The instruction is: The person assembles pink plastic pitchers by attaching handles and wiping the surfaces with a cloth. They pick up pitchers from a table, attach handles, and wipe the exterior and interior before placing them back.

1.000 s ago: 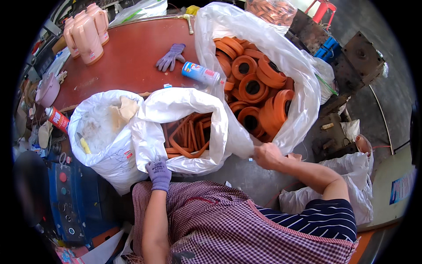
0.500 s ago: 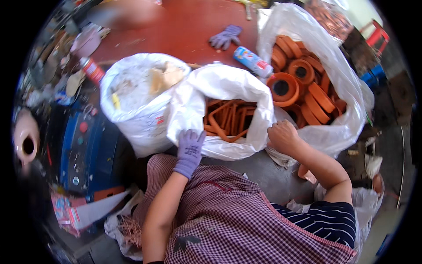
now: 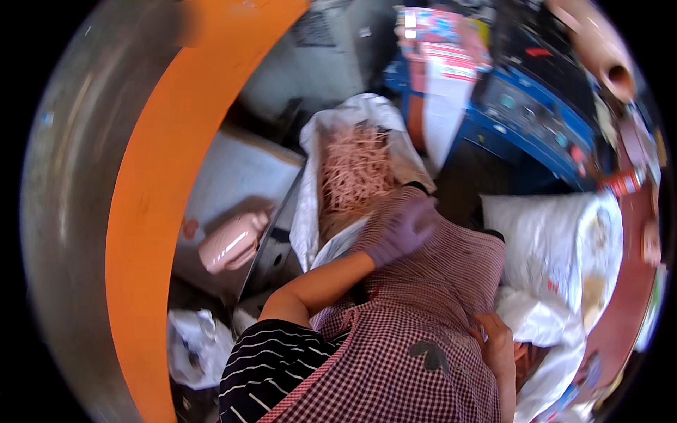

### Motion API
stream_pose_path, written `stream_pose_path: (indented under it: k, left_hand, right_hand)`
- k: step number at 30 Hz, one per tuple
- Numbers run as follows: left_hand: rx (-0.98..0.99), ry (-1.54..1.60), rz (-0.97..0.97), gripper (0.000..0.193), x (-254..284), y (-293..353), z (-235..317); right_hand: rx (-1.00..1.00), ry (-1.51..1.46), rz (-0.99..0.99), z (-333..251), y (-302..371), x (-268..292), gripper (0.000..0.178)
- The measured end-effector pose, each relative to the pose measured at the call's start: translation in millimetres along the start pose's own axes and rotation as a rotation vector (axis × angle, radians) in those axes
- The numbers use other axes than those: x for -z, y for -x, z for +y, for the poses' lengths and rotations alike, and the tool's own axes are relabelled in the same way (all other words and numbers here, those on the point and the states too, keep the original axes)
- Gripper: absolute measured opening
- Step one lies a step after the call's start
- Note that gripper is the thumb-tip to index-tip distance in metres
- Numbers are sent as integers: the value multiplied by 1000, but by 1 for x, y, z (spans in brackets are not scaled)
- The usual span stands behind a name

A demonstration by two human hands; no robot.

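Observation:
My left hand, in a purple knit glove, is smeared by motion above my checked apron, so its fingers do not show clearly. Just beyond it stands a white sack full of thin pink strips. My bare right hand rests against the right side of the apron, fingers loosely bent and apart, with nothing visible in it. Next to that hand is an open white bag, where a bit of the orange-brown parts shows.
An orange curved panel fills the left. A pink thermos-like jug lies near a small white plastic bag. A blue machine stands at the upper right, a full white sack below it and a red tabletop beyond.
The view has swung far to the left, bringing the sack of pink strips to the middle. Both my hands have left the white bags; the left one now passes over my lap.

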State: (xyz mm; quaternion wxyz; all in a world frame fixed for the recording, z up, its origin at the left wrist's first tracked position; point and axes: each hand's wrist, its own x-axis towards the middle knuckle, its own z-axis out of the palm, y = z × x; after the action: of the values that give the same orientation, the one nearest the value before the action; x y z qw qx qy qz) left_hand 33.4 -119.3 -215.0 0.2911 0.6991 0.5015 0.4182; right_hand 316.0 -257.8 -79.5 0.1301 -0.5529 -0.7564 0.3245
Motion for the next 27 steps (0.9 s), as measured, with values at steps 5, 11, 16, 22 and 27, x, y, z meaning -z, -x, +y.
stream_pose_path:
  k: [5, 11, 16, 22, 27]
  left_hand:
    - [531, -126, 542, 39, 138, 80, -111]
    - [1228, -832, 350, 43, 263, 251, -207]
    - [1545, -944, -340, 66, 309, 314, -211]
    - [1562, -958, -374, 58, 333, 314, -237]
    - [1254, -987, 111, 41, 388, 300, -229]
  right_hand:
    - [59, 113, -225, -6, -68, 8, 25]
    - [73, 124, -259, 2, -118, -4, 23]
    - [-130, 31, -315, 1, -123, -22, 23]
    - [-188, -9, -339, 7, -129, -27, 21]
    - [-127, 32, -368, 10, -151, -23, 21]
